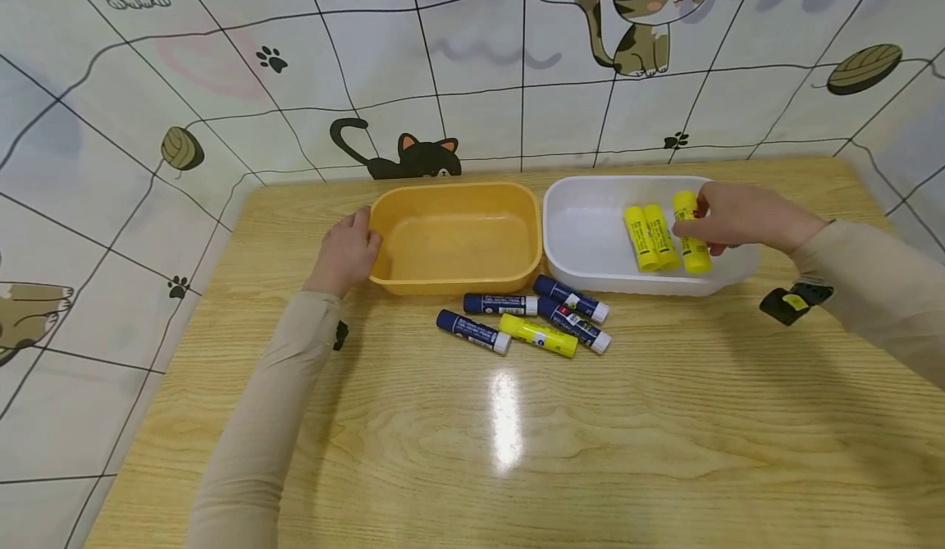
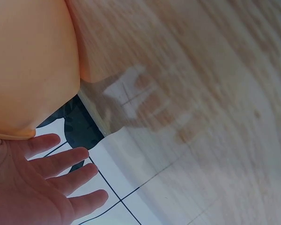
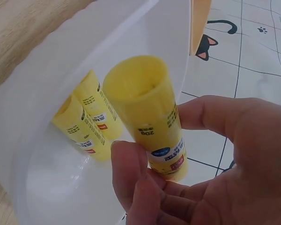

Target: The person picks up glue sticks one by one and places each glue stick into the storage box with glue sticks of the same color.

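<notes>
In my right hand (image 1: 738,217) I hold a yellow glue stick (image 1: 691,245), pinched between thumb and fingers over the white bin (image 1: 583,253). Its hollow end faces the right wrist camera. Two more yellow glue sticks (image 3: 91,115) lie side by side inside that bin. My left hand (image 1: 345,249) rests at the left rim of the orange bin (image 1: 458,286); its fingers (image 2: 61,164) are straight and spread beside the outer wall, while the thumb is mostly hidden. Nothing lies inside the orange bin.
In front of the bins, several dark blue glue sticks (image 1: 472,332) with white caps lie loosely grouped, with one yellow glue stick (image 1: 539,335) among them. The wooden table (image 1: 443,467) meets a cat-patterned wall covering (image 1: 480,106) behind the bins.
</notes>
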Available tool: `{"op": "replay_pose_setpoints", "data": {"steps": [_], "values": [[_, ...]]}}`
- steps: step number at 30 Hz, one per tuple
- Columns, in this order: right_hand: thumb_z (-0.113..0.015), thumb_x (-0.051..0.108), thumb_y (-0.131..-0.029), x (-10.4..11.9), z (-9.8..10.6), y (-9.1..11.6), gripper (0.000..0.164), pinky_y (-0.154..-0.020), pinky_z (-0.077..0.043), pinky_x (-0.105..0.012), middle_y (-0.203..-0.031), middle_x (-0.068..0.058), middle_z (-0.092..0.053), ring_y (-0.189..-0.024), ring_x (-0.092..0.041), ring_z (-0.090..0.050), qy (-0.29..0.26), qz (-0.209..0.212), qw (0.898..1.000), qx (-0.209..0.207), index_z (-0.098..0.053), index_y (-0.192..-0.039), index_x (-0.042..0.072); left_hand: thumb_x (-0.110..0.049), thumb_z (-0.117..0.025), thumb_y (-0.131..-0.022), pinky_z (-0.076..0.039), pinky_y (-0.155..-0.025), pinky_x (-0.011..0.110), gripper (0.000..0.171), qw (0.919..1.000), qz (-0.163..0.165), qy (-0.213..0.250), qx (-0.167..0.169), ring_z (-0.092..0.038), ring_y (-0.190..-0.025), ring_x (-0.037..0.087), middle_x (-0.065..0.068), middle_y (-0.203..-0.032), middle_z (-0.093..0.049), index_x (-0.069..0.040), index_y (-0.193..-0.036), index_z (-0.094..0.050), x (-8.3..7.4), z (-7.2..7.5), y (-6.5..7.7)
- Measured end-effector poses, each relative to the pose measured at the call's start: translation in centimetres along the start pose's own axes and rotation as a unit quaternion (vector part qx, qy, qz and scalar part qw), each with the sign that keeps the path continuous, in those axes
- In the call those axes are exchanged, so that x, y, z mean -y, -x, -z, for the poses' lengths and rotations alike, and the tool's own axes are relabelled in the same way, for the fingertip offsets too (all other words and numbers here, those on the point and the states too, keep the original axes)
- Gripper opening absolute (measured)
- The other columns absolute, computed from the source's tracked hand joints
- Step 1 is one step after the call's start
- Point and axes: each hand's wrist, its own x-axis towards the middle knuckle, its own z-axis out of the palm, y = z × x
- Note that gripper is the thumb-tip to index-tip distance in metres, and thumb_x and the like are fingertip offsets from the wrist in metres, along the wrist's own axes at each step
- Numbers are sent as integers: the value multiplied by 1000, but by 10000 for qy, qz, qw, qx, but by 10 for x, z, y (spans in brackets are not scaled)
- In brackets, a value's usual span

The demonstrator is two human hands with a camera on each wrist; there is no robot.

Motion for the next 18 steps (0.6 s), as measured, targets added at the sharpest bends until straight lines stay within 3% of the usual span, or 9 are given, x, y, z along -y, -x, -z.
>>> {"op": "replay_pose_setpoints", "data": {"steps": [18], "values": [[-54,30,-91,-3,4,-31,34,-52,-36,-28,-62,-7,-55,-55,-18,-51,419,-51,9987,291,-55,-74,2,-20,-26,-101,-23,-106,59,53,9999,52,4,98,-36,-126,53,34,-140,-37,6,-147,-25,1,0,0]]}}
